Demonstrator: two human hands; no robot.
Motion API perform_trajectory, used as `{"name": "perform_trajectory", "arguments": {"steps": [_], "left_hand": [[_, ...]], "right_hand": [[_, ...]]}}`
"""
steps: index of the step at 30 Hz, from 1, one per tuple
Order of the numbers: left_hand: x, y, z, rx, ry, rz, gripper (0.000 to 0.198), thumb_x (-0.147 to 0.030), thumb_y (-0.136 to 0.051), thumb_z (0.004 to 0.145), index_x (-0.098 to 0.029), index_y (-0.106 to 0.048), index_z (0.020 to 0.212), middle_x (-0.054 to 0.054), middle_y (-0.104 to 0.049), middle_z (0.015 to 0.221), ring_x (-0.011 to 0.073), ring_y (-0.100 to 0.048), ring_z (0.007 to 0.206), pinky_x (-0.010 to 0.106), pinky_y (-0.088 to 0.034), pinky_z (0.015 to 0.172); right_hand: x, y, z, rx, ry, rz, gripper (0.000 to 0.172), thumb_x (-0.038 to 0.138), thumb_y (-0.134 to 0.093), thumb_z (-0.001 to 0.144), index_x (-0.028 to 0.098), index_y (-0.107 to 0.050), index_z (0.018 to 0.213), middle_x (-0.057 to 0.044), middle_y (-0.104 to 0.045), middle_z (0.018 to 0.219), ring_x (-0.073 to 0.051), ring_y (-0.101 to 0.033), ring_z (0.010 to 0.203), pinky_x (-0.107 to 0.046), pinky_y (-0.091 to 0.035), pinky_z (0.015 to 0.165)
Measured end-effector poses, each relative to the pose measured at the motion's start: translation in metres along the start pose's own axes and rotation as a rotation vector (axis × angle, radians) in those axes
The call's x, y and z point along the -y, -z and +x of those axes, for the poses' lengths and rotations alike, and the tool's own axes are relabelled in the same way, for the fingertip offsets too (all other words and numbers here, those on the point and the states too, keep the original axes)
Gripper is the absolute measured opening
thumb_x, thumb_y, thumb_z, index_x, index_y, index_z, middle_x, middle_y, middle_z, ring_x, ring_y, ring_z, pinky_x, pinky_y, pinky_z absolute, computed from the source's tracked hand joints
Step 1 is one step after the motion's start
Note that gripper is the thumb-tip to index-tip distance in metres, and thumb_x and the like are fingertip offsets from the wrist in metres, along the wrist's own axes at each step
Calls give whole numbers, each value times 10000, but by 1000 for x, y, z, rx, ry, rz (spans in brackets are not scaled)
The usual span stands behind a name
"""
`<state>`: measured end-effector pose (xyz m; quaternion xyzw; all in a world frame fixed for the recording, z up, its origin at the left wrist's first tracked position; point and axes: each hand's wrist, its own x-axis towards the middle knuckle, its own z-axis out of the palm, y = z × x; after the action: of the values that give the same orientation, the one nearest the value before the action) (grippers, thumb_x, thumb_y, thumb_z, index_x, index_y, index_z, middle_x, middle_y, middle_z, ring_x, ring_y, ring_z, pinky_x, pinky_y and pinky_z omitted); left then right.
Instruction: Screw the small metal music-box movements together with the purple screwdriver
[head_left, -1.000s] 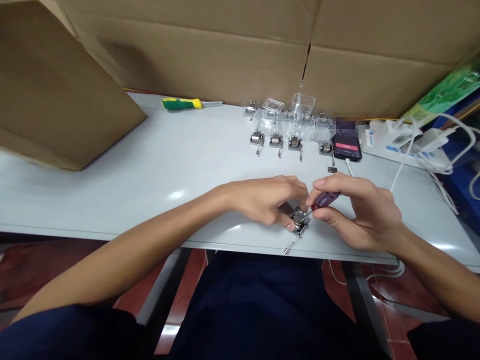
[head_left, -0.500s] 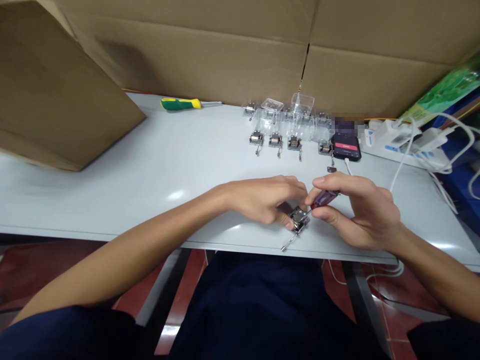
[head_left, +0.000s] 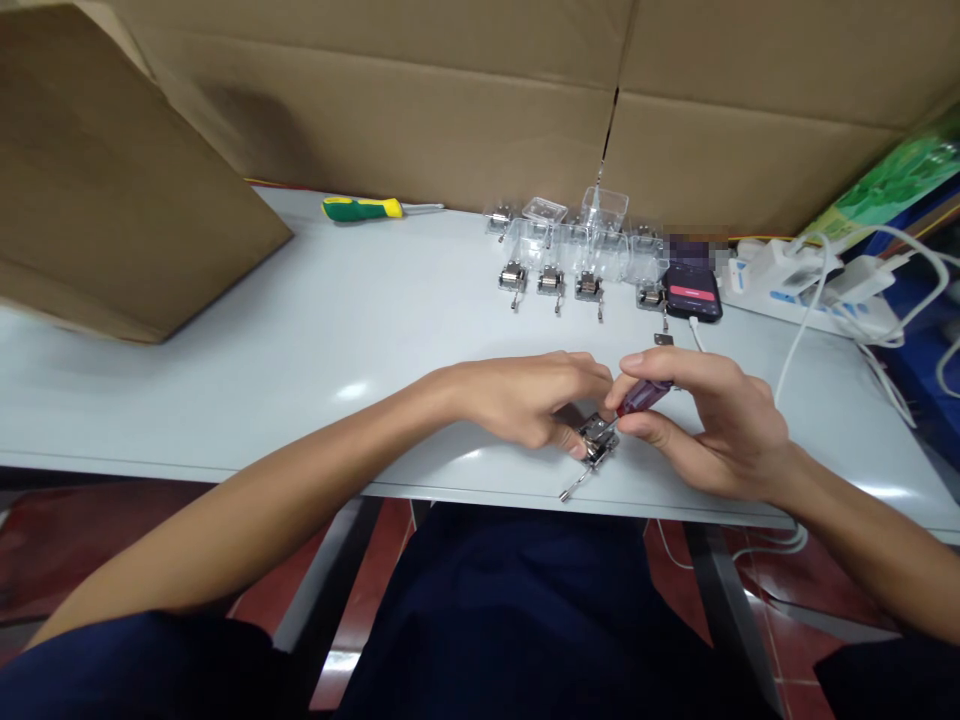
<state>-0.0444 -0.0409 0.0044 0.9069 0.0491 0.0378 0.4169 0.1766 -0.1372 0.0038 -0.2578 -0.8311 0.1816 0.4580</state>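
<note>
Shifted slightly leftward since the earlier frame, the right hand (head_left: 731,425) now sits a little closer to the left hand (head_left: 529,398), and the purple-handled screwdriver (head_left: 643,397) moves along with it. Thumb and fingers of the right hand are closed narrowly around that handle, whose shaft slants down to the small metal mechanism (head_left: 598,438) lying on the table (head_left: 375,330), right of centre in the lower half of the frame. The left hand's thumb presses on the mechanism's near left side, the fingers curled over its far side, pinning it.

Work on this piece looks to be under way rather than finished, since the tool is at it; which screw the tip meets, and how much turning remains, I cannot tell. Four similar mechanisms (head_left: 513,276) stand in a front row at upper right of centre, by clear plastic boxes (head_left: 609,255); whether they are done or waiting is unclear.

Compared with the earlier frame, the crank (head_left: 576,484) points slightly farther left, while the left hand and the row look unchanged.
</note>
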Motion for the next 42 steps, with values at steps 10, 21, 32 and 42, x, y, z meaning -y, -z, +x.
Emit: {"name": "perform_trajectory", "arguments": {"steps": [10, 21, 32, 42], "left_hand": [[-2, 0, -1, -5, 16, 1, 199, -248, -751, 864, -182, -649, 1021, 90, -663, 1125, 234, -606, 1023, 374, -508, 894], [-1, 2, 1, 43, 19, 22, 290, -252, -748, 867, -175, -660, 1132, 102, -676, 1166, 283, -581, 1163, 428, -483, 1009], [-3, 2, 0, 24, 16, 16, 262, -233, -747, 854, -189, -681, 1104, 95, -679, 1123, 272, -594, 1110, 415, -489, 968], [-8, 5, 3, 22, -53, 9, 240, -180, -736, 827, -230, -732, 1062, 67, -738, 1085, 258, -634, 1068, 404, -482, 962]], "right_hand": [[-2, -1, -2, -7, -30, 6, 758, 59, -739, 880, 325, -462, 1534, -47, -723, 1173, -208, -748, 942, -397, -667, 828], [-2, 2, 0, -50, -28, 18, 749, 55, -752, 865, 334, -493, 1510, -29, -728, 1080, -209, -749, 882, -399, -671, 777], [-2, 1, 1, -56, -30, -2, 732, 84, -760, 871, 347, -500, 1504, -21, -735, 1092, -211, -753, 888, -398, -670, 786], [-4, 15, 5, -310, -44, -158, 648, 159, -824, 825, 369, -624, 1404, -32, -729, 1102, -224, -751, 793, -400, -643, 676]]}}
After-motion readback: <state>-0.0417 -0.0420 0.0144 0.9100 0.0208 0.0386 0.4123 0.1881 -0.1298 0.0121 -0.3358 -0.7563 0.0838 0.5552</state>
